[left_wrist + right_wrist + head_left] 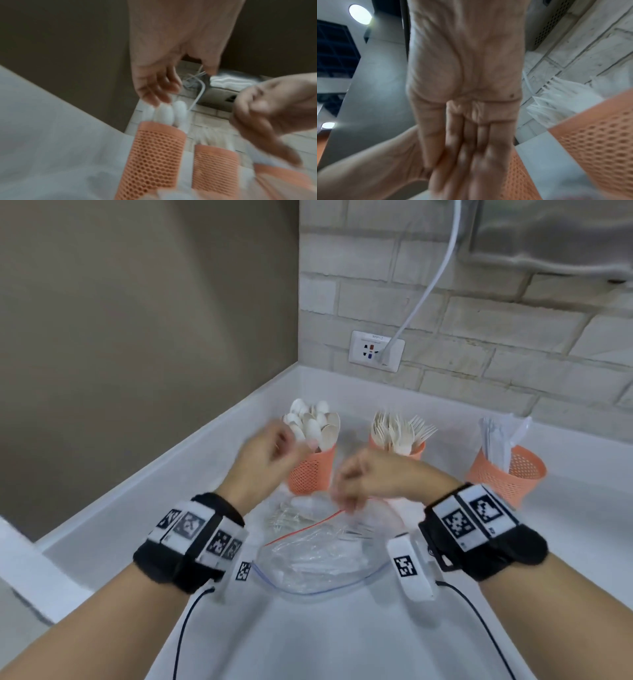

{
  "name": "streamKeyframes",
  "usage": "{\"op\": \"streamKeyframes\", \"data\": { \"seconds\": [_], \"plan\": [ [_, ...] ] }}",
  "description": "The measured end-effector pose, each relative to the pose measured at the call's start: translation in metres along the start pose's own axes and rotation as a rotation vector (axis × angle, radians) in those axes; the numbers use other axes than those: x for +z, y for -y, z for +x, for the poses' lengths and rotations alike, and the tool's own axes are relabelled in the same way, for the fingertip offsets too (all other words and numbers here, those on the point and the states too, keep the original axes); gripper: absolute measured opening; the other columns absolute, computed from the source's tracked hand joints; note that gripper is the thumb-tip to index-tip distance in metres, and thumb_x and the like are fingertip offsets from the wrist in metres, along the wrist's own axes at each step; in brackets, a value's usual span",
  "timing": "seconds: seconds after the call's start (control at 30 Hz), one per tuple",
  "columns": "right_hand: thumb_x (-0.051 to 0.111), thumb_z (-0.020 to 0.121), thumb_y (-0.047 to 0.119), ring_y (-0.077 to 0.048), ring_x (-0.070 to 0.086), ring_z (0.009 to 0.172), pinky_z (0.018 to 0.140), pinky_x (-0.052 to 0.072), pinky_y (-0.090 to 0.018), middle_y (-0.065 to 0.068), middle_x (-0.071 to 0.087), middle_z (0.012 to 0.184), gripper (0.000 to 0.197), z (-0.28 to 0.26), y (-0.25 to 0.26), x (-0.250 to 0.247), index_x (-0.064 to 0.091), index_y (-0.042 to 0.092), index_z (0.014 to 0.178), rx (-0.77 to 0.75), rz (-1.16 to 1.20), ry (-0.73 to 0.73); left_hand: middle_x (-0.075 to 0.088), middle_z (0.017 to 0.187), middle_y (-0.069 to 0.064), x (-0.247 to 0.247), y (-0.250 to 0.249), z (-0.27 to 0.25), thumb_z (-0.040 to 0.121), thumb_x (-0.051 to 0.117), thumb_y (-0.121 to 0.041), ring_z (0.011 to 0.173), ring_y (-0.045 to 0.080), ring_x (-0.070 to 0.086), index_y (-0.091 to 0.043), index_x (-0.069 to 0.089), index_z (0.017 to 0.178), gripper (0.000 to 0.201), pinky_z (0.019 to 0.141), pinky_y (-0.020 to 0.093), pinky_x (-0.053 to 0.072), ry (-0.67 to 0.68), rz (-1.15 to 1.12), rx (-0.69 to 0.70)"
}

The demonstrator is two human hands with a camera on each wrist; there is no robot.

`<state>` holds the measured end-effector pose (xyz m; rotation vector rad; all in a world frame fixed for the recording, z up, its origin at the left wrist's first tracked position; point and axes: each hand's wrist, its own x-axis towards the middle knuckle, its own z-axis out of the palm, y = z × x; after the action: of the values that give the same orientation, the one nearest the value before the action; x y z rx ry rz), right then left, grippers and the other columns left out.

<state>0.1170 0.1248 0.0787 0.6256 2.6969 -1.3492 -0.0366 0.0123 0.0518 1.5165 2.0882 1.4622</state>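
A clear zip bag [318, 559] of plastic cutlery lies on the white counter [342, 638] between my wrists. My right hand [346, 501] hangs over it with fingers curled down, and the bag's red-striped rim rises to the fingertips as if pinched; blur hides the contact. In the right wrist view the right hand [467, 162] shows fingers pressed together against the thumb. My left hand [294, 440] hovers beside the white spoons [313, 422] in an orange mesh cup [311, 474]. The left wrist view has the left hand [159, 92] loose and holding nothing just above the spoons [164, 113].
A second orange cup [416, 451] holds forks, and a third [507, 477] at the right holds wrapped pieces. Walls close the counter at the left and back. A socket [376, 350] with a white cable sits on the brick wall.
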Motion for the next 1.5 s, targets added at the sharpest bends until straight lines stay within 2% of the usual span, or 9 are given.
{"op": "streamKeyframes", "data": {
  "seconds": [0.1, 0.17, 0.4, 0.5, 0.7, 0.87, 1.03, 1.2, 1.5],
  "plan": [
    [0.059, 0.087, 0.013, -0.007, 0.062, 0.063, 0.068, 0.05, -0.021, 0.005, 0.067, 0.067, 0.018, -0.007, -0.021, 0.022, 0.072, 0.002, 0.094, 0.153, -0.382, 0.201, 0.049, 0.087, -0.007, 0.014, -0.004, -0.027, 0.061, 0.06, -0.069, 0.078, 0.015, 0.05, -0.018, 0.055, 0.09, 0.059, 0.066, 0.026, 0.039, 0.649, 0.53, -0.114],
    [0.054, 0.087, 0.01, -0.017, 0.063, 0.086, 0.079, 0.046, -0.026, -0.002, 0.071, 0.091, 0.021, -0.004, -0.032, 0.036, 0.071, 0.005, 0.097, 0.045, -0.574, 0.075, 0.047, 0.097, 0.0, 0.025, 0.003, -0.034, 0.075, 0.065, -0.047, 0.08, 0.018, 0.046, -0.014, 0.053, 0.089, 0.038, 0.067, 0.028, 0.036, 0.777, 0.799, -0.123],
    [0.069, 0.076, 0.008, -0.031, 0.048, 0.117, 0.094, 0.046, -0.036, -0.013, 0.031, 0.137, 0.077, 0.011, -0.051, 0.066, 0.026, 0.009, 0.14, 0.129, -0.527, -0.144, 0.055, 0.061, 0.008, 0.025, 0.001, -0.02, 0.087, 0.039, 0.007, 0.058, 0.023, 0.055, -0.003, 0.047, 0.087, 0.013, 0.046, 0.021, 0.045, 0.175, -0.25, -0.577],
    [0.065, 0.08, 0.02, -0.032, 0.042, 0.123, 0.096, 0.046, -0.041, -0.014, 0.034, 0.137, 0.07, 0.012, -0.053, 0.063, 0.028, 0.006, 0.138, 0.233, -0.677, -0.129, 0.053, 0.055, 0.0, 0.021, 0.0, -0.021, 0.091, 0.044, 0.0, 0.048, 0.011, 0.047, -0.004, 0.049, 0.084, 0.009, 0.054, 0.026, 0.046, 0.215, -0.392, -0.668],
    [0.061, 0.081, 0.021, -0.03, 0.04, 0.118, 0.102, 0.035, -0.037, -0.01, 0.048, 0.123, 0.041, 0.013, -0.045, 0.057, 0.053, 0.006, 0.118, 0.172, -0.974, -0.048, 0.055, 0.106, 0.008, 0.017, 0.013, -0.026, 0.081, 0.062, -0.024, 0.091, 0.027, 0.058, -0.005, 0.05, 0.114, 0.039, 0.083, 0.035, 0.055, 0.643, 0.488, -0.691],
    [0.063, 0.073, 0.009, -0.031, 0.045, 0.122, 0.109, 0.027, -0.045, -0.01, 0.049, 0.132, 0.074, 0.012, -0.046, 0.061, 0.028, 0.009, 0.139, 0.196, -0.732, 0.049, 0.061, 0.092, 0.012, 0.026, 0.013, -0.023, 0.075, 0.053, -0.014, 0.081, 0.029, 0.061, -0.006, 0.054, 0.097, 0.023, 0.065, 0.032, 0.051, 0.649, 0.364, -0.611],
    [0.066, 0.069, 0.01, -0.022, 0.057, 0.102, 0.088, 0.048, -0.032, -0.006, 0.062, 0.114, 0.051, -0.009, -0.055, 0.048, 0.051, 0.012, 0.117, 0.214, -0.482, 0.064, 0.061, 0.084, 0.018, 0.033, 0.025, -0.023, 0.088, 0.038, -0.002, 0.082, 0.038, 0.063, -0.005, 0.055, 0.081, 0.018, 0.057, 0.029, 0.043, 0.48, 0.023, -0.634],
    [0.063, 0.076, 0.012, -0.019, 0.054, 0.113, 0.098, 0.044, -0.032, 0.001, 0.058, 0.125, 0.056, -0.028, -0.058, 0.035, 0.046, 0.018, 0.13, 0.184, -0.383, -0.014, 0.053, 0.04, 0.0, 0.039, 0.017, -0.019, 0.084, 0.023, 0.017, 0.032, 0.01, 0.048, -0.006, 0.053, 0.07, 0.04, 0.044, 0.022, 0.044, 0.35, -0.371, -0.788],
    [0.071, 0.064, 0.009, -0.002, 0.055, 0.113, 0.101, 0.042, -0.023, 0.009, 0.06, 0.122, 0.071, -0.062, -0.066, 0.026, 0.05, 0.024, 0.13, 0.027, 0.095, -0.171, 0.061, 0.074, 0.002, 0.039, -0.01, -0.018, 0.093, 0.047, -0.022, 0.058, 0.015, 0.058, -0.018, 0.064, 0.094, 0.017, 0.052, 0.022, 0.05, 0.556, -0.619, -0.775]
  ]
}}
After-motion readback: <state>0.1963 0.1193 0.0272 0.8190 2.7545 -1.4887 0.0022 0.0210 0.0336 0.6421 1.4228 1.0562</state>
